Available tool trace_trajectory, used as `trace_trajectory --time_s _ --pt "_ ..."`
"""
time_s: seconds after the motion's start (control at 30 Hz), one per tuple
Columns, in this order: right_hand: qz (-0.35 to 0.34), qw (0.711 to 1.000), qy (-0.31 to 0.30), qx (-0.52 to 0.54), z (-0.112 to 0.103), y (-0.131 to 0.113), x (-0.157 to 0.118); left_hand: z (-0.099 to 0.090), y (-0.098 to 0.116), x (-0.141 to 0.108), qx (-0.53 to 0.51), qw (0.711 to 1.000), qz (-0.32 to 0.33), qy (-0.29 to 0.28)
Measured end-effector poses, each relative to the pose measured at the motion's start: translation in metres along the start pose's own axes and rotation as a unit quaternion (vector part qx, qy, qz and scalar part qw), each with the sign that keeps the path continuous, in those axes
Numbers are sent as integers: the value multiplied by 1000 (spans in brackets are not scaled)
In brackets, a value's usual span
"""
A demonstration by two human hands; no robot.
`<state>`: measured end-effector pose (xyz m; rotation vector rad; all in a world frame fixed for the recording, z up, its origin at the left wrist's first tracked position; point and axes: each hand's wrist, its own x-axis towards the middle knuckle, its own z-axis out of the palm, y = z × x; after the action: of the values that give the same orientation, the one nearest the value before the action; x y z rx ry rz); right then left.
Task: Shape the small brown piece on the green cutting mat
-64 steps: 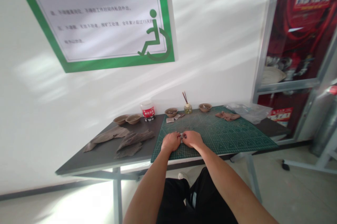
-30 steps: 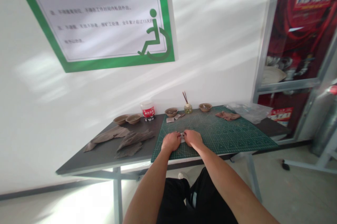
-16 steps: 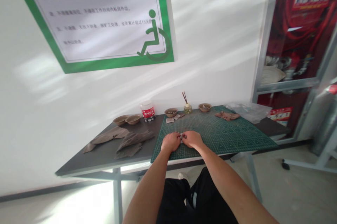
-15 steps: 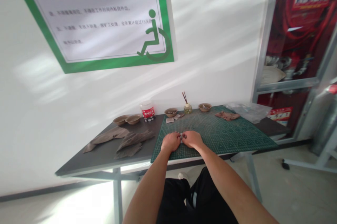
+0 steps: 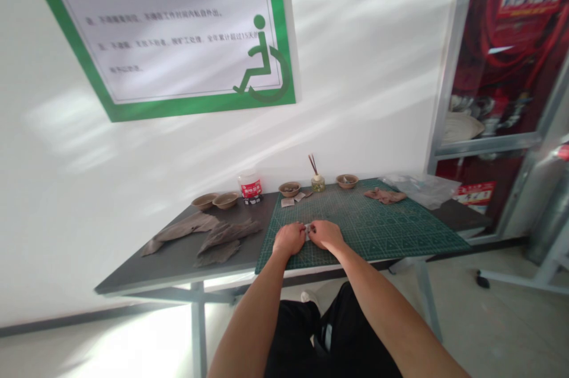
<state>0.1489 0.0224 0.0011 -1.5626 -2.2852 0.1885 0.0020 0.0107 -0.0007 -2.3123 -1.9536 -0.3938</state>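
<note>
Close together on the green cutting mat (image 5: 368, 224) are my left hand (image 5: 290, 239) and my right hand (image 5: 327, 235). A small pale flat piece (image 5: 307, 232) lies between them, and my left fingers are closed on its edge. The fingers of my right hand are bent into a pinch at the piece's other side; something small and dark at their tips is too tiny to name. Behind the hands, small pale squares (image 5: 287, 202) rest on the mat near a bowl of small bits (image 5: 289, 189).
Grey-brown cloths (image 5: 231, 239) and two brown bowls (image 5: 226, 201) lie on the dark table (image 5: 146, 274) at left, near a red-labelled jar (image 5: 251, 189). At the back are a bottle with sticks (image 5: 317, 183) and another bowl (image 5: 347, 181). A crumpled cloth (image 5: 384, 196) and clear plastic (image 5: 422, 188) lie right.
My right hand has shifted very slightly to the right, so a bit more of the pale piece shows between the hands. My left hand stays nearly in place.
</note>
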Motion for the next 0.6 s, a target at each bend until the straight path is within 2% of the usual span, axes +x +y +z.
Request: trace_trajectory --time_s 0.6 --pt "35 999 -11 -19 2 -2 4 -4 2 -1 -2 1000 8 -12"
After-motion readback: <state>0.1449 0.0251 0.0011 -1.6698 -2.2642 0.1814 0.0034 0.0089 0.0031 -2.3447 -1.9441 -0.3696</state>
